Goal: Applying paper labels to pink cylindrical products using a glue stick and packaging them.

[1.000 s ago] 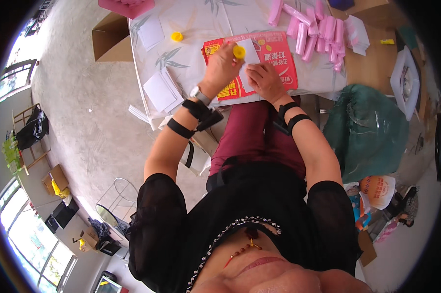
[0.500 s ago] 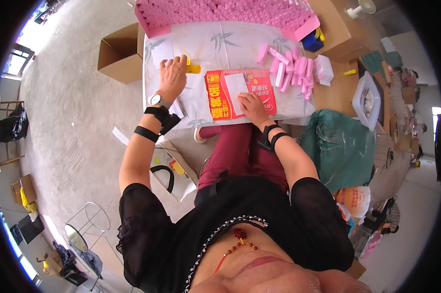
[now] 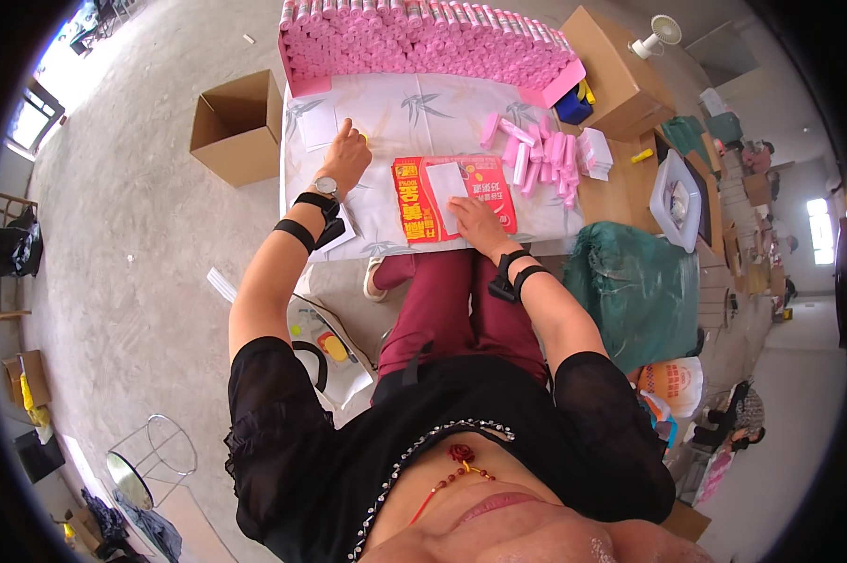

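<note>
Concrete floor (image 3: pixel 132 235) is surrounding a cloth-covered surface (image 3: pixel 395 113) bearing stacked pink rolls (image 3: pixel 423 38). Centrally lying is a red printed sheet (image 3: pixel 456 197); the right hand (image 3: pixel 473 218) is pressing flat on its white slip (image 3: pixel 447 185), the left hand (image 3: pixel 346 159) resting spread beside a yellow piece (image 3: pixel 364 139).

The far rolls (image 3: pixel 423 38) are pink, stacked in rows. The tablecloth (image 3: pixel 414 108) is white with grey bamboo leaves. A red and yellow sheet (image 3: pixel 414 202) carries a white slip (image 3: pixel 447 183). Right of the table a sack (image 3: pixel 634 281) is green; left, a box (image 3: pixel 236 127) is brown.
</note>
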The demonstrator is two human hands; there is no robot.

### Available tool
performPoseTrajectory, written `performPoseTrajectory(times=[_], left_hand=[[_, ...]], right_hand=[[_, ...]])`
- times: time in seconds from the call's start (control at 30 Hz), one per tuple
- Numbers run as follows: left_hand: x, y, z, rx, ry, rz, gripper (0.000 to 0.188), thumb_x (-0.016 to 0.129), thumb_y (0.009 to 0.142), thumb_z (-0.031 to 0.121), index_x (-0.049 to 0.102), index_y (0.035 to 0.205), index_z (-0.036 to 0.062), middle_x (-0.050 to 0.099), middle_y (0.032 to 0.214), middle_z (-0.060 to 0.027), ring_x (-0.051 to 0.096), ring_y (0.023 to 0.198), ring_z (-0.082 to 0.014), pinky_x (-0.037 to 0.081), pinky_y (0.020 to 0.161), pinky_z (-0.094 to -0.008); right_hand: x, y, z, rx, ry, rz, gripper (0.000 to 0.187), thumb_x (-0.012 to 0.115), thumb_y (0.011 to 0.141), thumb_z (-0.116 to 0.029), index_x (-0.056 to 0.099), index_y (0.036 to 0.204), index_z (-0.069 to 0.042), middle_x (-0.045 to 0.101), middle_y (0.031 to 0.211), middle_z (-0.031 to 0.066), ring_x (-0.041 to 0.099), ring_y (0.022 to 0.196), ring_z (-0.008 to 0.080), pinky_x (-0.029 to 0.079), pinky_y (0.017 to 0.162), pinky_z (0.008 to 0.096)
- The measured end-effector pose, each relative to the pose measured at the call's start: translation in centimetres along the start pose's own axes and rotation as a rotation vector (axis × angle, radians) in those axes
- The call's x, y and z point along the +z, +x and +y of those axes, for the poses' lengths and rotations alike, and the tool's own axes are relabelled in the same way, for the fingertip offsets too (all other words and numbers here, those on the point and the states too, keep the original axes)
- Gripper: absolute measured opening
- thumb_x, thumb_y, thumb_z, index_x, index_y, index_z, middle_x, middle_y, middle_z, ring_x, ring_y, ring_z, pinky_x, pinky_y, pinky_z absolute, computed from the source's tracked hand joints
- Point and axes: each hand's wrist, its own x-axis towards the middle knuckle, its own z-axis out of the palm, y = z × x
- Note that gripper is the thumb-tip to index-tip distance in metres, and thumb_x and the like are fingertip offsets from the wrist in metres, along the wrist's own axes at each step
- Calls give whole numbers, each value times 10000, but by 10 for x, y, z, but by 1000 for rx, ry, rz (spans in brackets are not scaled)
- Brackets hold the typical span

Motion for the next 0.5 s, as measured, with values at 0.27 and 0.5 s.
performPoseTrajectory(times=[0.27,0.5], left_hand=[[-6,9,2,32,-32,-56,128,671,856,88,787,882,137,706,969,-40,636,1115,-239,269,1255,-500],[-24,9,5,44,-52,-148,168,652,881,111,799,958,134,728,1050,-62,627,1168,-260,263,1244,-545]], right_hand=[[4,0,5,18,10,33,380,619,859,-47,676,1235,-37,650,1330,90,594,1241,289,474,1079,422],[5,2,7,36,91,45,358,624,843,-40,684,1195,-27,655,1302,97,599,1215,294,471,1073,437]])
